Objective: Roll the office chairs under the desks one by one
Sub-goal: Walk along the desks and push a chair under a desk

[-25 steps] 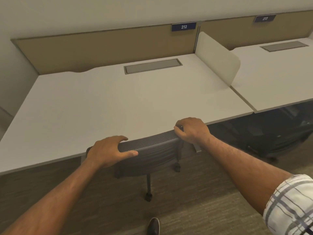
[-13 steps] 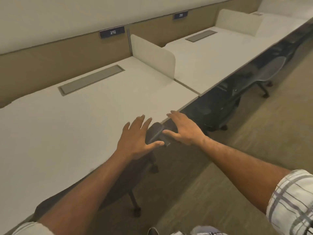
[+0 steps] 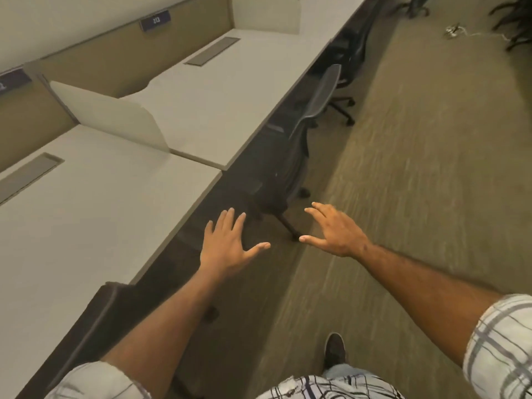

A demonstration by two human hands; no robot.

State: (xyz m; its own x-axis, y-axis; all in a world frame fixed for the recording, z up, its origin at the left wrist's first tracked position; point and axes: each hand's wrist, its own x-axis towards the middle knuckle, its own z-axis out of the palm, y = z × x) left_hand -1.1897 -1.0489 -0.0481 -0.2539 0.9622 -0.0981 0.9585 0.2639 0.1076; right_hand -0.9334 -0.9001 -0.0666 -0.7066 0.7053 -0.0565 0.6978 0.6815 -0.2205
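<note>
The person is holding the left hand (image 3: 227, 246) and right hand (image 3: 336, 234) spread and empty over the floor. The nearest chair (image 3: 95, 312) is sitting tucked under its desk (image 3: 86, 211). The next chair (image 3: 290, 156) is sticking out at an angle, seemingly still needing its push.

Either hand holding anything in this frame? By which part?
Nothing is held. The left hand and right hand are both open, fingers spread, touching neither desk nor the grey mesh-backed office chair ahead.
</note>
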